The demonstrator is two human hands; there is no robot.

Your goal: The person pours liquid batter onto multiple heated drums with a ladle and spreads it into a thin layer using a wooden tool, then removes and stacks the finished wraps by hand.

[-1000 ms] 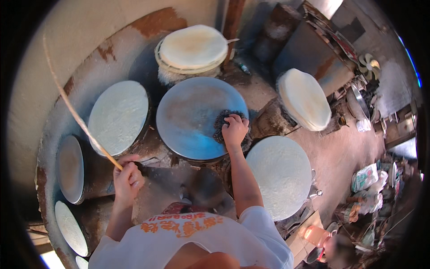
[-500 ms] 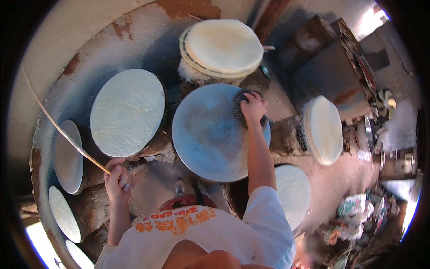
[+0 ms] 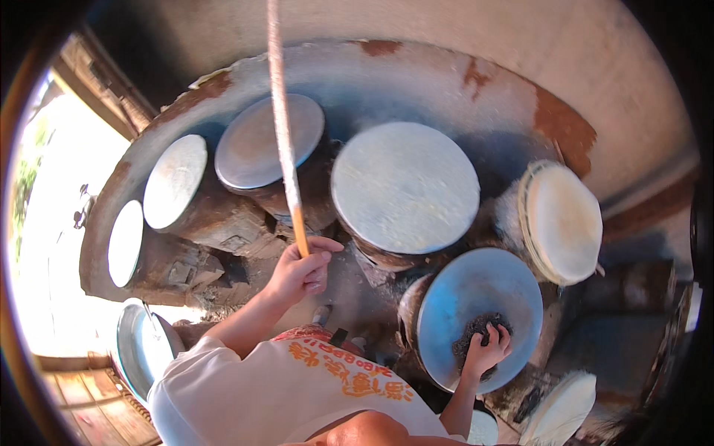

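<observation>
A long, thin wooden stick (image 3: 283, 141), whitened along most of its length, rises from my left hand (image 3: 301, 273), whose fingers are closed round its lower end. Down on the right, my right hand (image 3: 487, 352) presses a dark, rough wad (image 3: 468, 336) onto a round bluish-grey griddle (image 3: 476, 286). I cannot make out what the wad is made of. Between the two hands and farther off, a griddle covered by a pale sheet of batter (image 3: 405, 186) stands on its own stove. A bare brownish griddle (image 3: 269, 141) lies behind the stick.
Several more pale-covered griddles, one of them (image 3: 175, 181), curve round at the left. On the right is a stack of pale flat rounds (image 3: 567, 223) on a woven tray. A low curved wall (image 3: 335, 63) runs behind the stoves. Near my left elbow stands a basin (image 3: 139, 349).
My view has turned left, so the griddles appear farther right. The stick now points upright instead of slanting left. The wad has moved from the griddle's far right side to its nearer part.
</observation>
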